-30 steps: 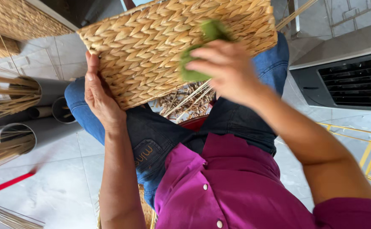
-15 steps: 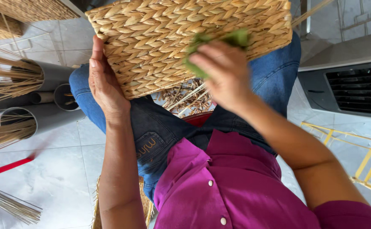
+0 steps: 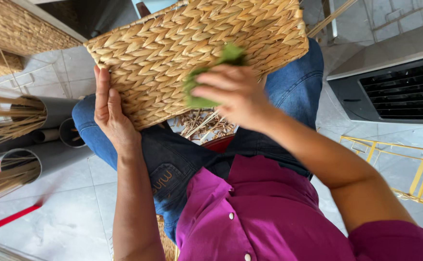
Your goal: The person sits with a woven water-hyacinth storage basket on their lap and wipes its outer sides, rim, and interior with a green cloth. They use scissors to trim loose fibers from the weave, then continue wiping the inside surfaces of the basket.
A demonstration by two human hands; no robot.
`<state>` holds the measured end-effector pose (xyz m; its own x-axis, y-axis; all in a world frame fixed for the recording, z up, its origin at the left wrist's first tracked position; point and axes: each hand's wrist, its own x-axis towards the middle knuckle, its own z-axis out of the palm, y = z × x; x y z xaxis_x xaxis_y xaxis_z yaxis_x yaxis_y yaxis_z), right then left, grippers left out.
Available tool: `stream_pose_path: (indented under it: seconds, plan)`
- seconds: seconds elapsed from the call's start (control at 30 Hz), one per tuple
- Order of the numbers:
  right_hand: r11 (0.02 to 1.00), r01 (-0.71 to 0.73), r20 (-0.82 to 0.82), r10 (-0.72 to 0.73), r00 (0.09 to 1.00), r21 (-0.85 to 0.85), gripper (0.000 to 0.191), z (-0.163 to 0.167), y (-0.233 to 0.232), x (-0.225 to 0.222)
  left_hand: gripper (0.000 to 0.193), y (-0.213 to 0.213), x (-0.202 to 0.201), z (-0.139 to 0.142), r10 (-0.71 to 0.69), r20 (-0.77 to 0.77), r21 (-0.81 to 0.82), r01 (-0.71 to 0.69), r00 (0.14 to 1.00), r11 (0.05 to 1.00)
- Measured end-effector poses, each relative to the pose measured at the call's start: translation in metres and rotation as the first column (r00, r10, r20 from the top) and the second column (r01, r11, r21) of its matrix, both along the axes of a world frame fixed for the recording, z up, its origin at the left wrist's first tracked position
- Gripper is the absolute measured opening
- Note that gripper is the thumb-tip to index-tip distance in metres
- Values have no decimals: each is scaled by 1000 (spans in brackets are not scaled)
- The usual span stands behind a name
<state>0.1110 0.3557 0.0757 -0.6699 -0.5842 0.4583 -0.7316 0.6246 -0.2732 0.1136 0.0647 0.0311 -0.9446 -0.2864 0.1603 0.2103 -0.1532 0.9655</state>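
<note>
Right hand (image 3: 233, 94) pinches green cloth (image 3: 197, 94) against woven basket (image 3: 192, 53), which is propped on the lap. Left hand (image 3: 110, 116) lies open, flat on the basket's edge. Risk: hard rubbing tips the basket off that unclamped palm.

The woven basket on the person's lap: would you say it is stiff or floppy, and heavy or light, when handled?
The woven basket probably stays fairly stiff: its flat braided side keeps straight edges while the left hand steadies one edge. It looks light, being of dried plant fibre. Its rough weave likely grips well as the right hand presses a green cloth against it.
</note>
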Motion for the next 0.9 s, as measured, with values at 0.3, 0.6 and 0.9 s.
stream_pose_path:
  seconds: [0.3,0.6,0.9]
  plan:
    - [847,522,31,-521,853,-99,56,-8,137,-27,40,0,0,-1,2,-21,71,-1,1000,998]
    - [968,221,3,-223,975,-119,29,-12,-98,-41,58,-5,-1,-8,-66,-39,389,76,997,918]
    - [990,-81,-79,72,994,-114,47,-14,-111,-68,60,-4,-2,-12,-33,-58,302,50,998,952]
